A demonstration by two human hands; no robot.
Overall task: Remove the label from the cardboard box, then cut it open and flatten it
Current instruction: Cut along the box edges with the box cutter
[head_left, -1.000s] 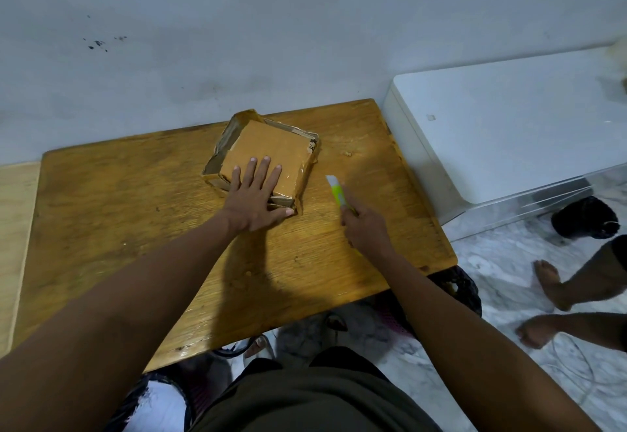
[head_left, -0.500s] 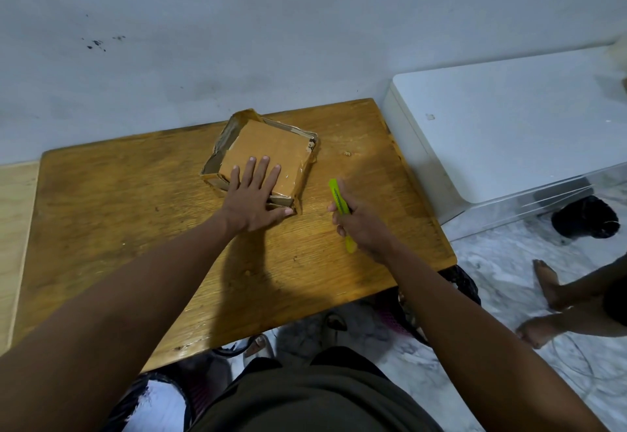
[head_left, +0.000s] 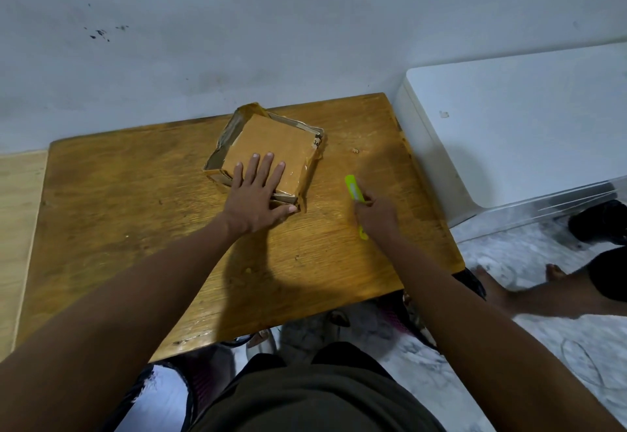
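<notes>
From the head view, I'm pressing my left hand (head_left: 258, 198) flat, fingers straight, on the cardboard box (head_left: 268, 155), which is sitting near the back middle of the desk (head_left: 135, 214). My right hand (head_left: 376, 209) is gripping the green cutter (head_left: 353, 190), fingers curled round it, just beside the box's right edge and not touching it. The top is looking mostly bare, with only 1 small white scrap of label (head_left: 316, 143) at the far right corner. The sides look collapsed, so I'm judging the flattening close to done.
</notes>
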